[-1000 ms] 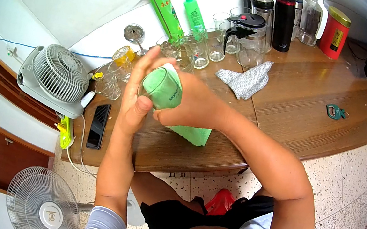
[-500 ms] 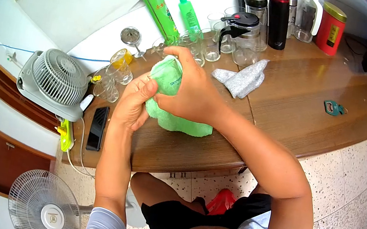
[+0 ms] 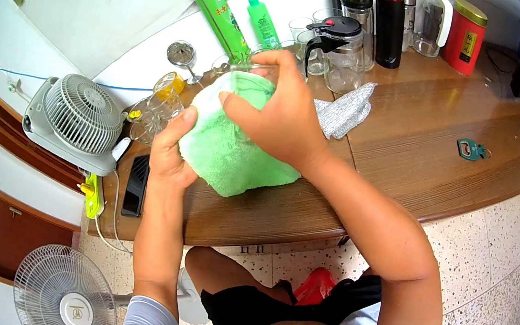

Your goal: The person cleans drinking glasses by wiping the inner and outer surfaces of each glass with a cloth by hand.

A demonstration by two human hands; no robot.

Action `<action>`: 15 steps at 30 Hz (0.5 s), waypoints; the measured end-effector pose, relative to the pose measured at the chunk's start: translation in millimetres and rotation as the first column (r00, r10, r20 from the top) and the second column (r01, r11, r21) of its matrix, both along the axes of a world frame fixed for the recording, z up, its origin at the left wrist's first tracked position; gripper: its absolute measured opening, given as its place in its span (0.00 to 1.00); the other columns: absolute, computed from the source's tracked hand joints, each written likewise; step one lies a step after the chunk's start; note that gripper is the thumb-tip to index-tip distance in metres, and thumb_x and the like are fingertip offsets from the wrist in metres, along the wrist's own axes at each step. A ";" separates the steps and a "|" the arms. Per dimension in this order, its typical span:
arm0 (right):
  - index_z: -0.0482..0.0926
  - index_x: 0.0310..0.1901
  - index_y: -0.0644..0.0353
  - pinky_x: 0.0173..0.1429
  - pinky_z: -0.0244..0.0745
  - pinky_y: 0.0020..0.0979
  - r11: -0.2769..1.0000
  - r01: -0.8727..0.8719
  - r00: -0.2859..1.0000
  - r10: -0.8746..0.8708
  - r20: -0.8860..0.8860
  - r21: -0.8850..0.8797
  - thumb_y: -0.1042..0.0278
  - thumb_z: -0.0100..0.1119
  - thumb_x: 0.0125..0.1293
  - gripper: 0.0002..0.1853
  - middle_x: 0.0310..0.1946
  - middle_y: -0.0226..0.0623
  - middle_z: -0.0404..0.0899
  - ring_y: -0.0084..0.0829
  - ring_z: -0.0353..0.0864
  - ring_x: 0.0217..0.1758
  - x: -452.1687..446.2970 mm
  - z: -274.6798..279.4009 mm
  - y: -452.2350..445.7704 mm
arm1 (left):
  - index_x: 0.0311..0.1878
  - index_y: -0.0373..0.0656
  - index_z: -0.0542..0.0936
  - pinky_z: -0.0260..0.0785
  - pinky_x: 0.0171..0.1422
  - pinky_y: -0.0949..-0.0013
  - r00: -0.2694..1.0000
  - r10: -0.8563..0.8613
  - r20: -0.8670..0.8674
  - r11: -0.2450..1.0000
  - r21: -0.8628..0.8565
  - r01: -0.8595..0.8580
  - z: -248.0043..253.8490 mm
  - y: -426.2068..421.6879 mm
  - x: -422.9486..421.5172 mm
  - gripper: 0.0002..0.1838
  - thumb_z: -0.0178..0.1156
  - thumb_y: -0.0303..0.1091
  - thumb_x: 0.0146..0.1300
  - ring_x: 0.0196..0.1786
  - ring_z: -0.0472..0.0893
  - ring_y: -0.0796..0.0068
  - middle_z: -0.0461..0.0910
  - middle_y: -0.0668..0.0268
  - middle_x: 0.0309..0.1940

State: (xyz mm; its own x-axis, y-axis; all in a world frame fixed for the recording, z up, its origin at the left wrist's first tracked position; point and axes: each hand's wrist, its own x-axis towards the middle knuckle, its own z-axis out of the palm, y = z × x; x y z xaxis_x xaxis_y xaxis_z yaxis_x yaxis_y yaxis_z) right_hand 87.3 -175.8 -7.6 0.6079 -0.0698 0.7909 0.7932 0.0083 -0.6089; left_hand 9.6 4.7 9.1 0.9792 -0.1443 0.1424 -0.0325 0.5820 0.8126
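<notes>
A green cloth (image 3: 234,151) hangs spread between my hands above the table's near part. My left hand (image 3: 173,147) grips its left edge, thumb on top. My right hand (image 3: 283,111) is wrapped round a clear glass (image 3: 262,70), whose rim shows above the cloth; the thumb presses on the cloth. Most of the glass is hidden by the cloth and my fingers. Beyond the hands stand several clear glasses and a glass teapot (image 3: 345,66) with a black lid. A grey cloth (image 3: 345,111) lies crumpled to the right.
At the left are a small fan (image 3: 85,111), a phone (image 3: 136,186) and upturned glasses (image 3: 150,116). Green bottles (image 3: 214,8), a black flask (image 3: 387,25) and a red tin (image 3: 464,38) line the back. A bottle opener (image 3: 471,150) lies right. A larger fan (image 3: 66,295) stands lower left.
The green cloth has been drawn out of the glass and opened wider. My left hand has moved left and down from the glass to the cloth's edge. The right hand has shifted slightly.
</notes>
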 end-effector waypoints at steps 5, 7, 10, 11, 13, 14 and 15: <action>0.76 0.58 0.66 0.55 0.79 0.34 0.985 -0.168 0.955 0.175 -0.239 0.048 0.55 0.76 0.69 0.27 0.47 0.42 0.83 0.30 0.82 0.52 -2.5 7.5 -11.1 | 0.72 0.23 0.71 0.70 0.79 0.48 0.985 -0.144 0.099 0.986 -0.075 0.151 -0.7 -7.6 -8.5 0.33 0.59 0.44 0.78 0.70 0.81 0.49 0.81 0.44 0.67; 0.76 0.55 0.66 0.52 0.80 0.35 0.980 -0.161 0.962 0.182 -0.202 0.114 0.53 0.76 0.69 0.27 0.45 0.43 0.83 0.33 0.83 0.48 -0.8 5.1 -6.2 | 0.72 0.25 0.73 0.72 0.77 0.48 0.973 -0.206 0.108 0.976 0.101 0.195 -3.4 -3.7 -3.0 0.29 0.60 0.37 0.77 0.69 0.82 0.53 0.81 0.47 0.67; 0.75 0.50 0.64 0.45 0.80 0.38 0.969 -0.138 0.976 0.168 -0.139 0.205 0.51 0.77 0.67 0.27 0.40 0.47 0.84 0.40 0.86 0.40 -0.4 3.3 0.2 | 0.69 0.32 0.77 0.76 0.74 0.53 0.988 0.016 0.155 0.940 0.334 -0.068 -21.8 -6.1 -2.1 0.22 0.62 0.27 0.75 0.68 0.82 0.60 0.82 0.50 0.66; 0.75 0.48 0.64 0.43 0.80 0.38 0.970 -0.128 0.977 0.159 -0.139 0.207 0.51 0.77 0.67 0.26 0.38 0.46 0.84 0.39 0.85 0.39 -3.2 2.2 2.0 | 0.72 0.38 0.74 0.78 0.71 0.61 0.976 -0.010 0.218 0.965 0.257 -0.048 -30.1 -8.9 1.6 0.26 0.66 0.24 0.73 0.70 0.80 0.66 0.79 0.54 0.68; 0.75 0.43 0.63 0.41 0.79 0.37 0.975 -0.109 0.983 0.136 -0.128 0.195 0.51 0.77 0.67 0.24 0.35 0.42 0.82 0.37 0.83 0.35 -6.5 1.2 4.8 | 0.74 0.40 0.70 0.75 0.71 0.64 0.917 0.041 0.396 0.874 0.430 -0.225 -34.2 -16.3 5.8 0.30 0.69 0.33 0.74 0.68 0.80 0.71 0.80 0.59 0.67; 0.74 0.40 0.63 0.40 0.78 0.37 0.979 -0.098 0.986 0.120 -0.117 0.181 0.51 0.77 0.66 0.24 0.33 0.41 0.81 0.36 0.82 0.34 -7.6 0.6 4.3 | 0.77 0.41 0.66 0.73 0.71 0.64 0.891 0.046 0.451 0.822 0.490 -0.290 -35.5 -21.5 4.7 0.33 0.67 0.40 0.76 0.68 0.80 0.71 0.79 0.60 0.66; 0.74 0.38 0.62 0.39 0.77 0.36 0.982 -0.084 0.989 0.103 -0.106 0.167 0.52 0.78 0.66 0.24 0.31 0.39 0.80 0.34 0.81 0.33 -8.2 0.0 4.0 | 0.80 0.42 0.61 0.72 0.72 0.65 0.862 0.049 0.505 0.761 0.540 -0.359 -34.8 -28.3 3.3 0.36 0.66 0.46 0.78 0.67 0.79 0.72 0.78 0.62 0.66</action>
